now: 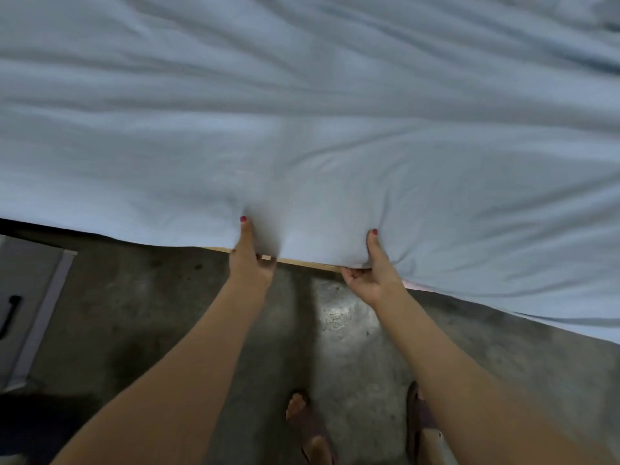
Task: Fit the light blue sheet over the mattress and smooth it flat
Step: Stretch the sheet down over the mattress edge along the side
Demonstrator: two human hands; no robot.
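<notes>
Two hands, left hand (pixel 250 260), right hand (pixel 370 271), fingers pinching light blue sheet (pixel 302 129) edge

Bedroom in a home: a bed under a light blue sheet (pixel 302 129), wooden bed frame (pixel 302 262) at its edge, bare concrete floor (pixel 167 313), sandalled feet (pixel 310 427).

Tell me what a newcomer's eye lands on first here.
The wrinkled light blue sheet fills the upper half of the view. At its near edge, the left hand and right hand both grip the hem, thumbs on top. Below lie a grey concrete floor and sandalled feet.
</notes>
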